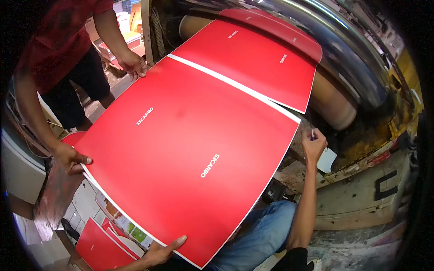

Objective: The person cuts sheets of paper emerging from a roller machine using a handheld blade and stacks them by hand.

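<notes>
A large red printed sheet with white edges and white S3CARBO lettering spans the middle of the view. My left hand grips its near edge, thumb on top and fingers underneath. My right hand is raised just beyond the sheet's right corner, fingers closed on a small thin tool with a pale tip; its exact kind is too small to tell. Another red sheet lies beyond a white strip, which parts from it at the right end. That sheet runs up to a shiny metal roller.
At the left, a co-worker in a red shirt holds the large sheet's far-left side with both hands. Brown rollers sit below the metal one. More red sheets are stacked at lower left. A metal box with a handle stands at right.
</notes>
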Motion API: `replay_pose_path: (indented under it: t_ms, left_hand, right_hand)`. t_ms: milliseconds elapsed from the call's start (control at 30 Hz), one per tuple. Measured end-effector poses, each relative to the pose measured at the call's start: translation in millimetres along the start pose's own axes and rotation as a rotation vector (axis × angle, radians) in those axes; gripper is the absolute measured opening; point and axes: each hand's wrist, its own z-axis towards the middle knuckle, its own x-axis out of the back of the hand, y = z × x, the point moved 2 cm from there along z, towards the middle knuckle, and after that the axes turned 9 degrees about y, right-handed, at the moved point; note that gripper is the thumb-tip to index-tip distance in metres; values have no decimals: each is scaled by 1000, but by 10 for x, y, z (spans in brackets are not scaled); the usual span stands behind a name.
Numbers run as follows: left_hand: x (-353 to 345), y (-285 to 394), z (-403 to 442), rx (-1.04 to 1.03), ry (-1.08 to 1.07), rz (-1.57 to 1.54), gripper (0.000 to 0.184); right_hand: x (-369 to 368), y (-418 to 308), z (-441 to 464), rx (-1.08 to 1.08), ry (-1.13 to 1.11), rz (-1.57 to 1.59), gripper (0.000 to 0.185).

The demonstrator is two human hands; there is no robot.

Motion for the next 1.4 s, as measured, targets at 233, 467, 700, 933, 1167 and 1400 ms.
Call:
replay_pose_path:
  t_ms: [233,467,700,933,1167,1400]
  left_hand:
    - [2,114,-84,81,130,361,70]
    - [440,-103,-78,236,74,275,68]
    - [1422,-564,-311,271,-265,-33,53]
    - [1948,-1459,-28,394,46,441,21]
    - [64,-13,1535,-584,308,765,33]
    - [-1901,1074,2399,-195,-658,-680,64]
  right_hand:
    - [-610,92,346,-616,-231,909,64]
    - [-1192,520,449,-386,-338,533,26]
    - [-1091,446,219,-508,-417,593,25]
    - [-695,-108,79,-638,-530,650,27]
    - [-195,-479,-103,-700,-433,868,42]
    - [97,-773,-367,-741,-325,970,43]
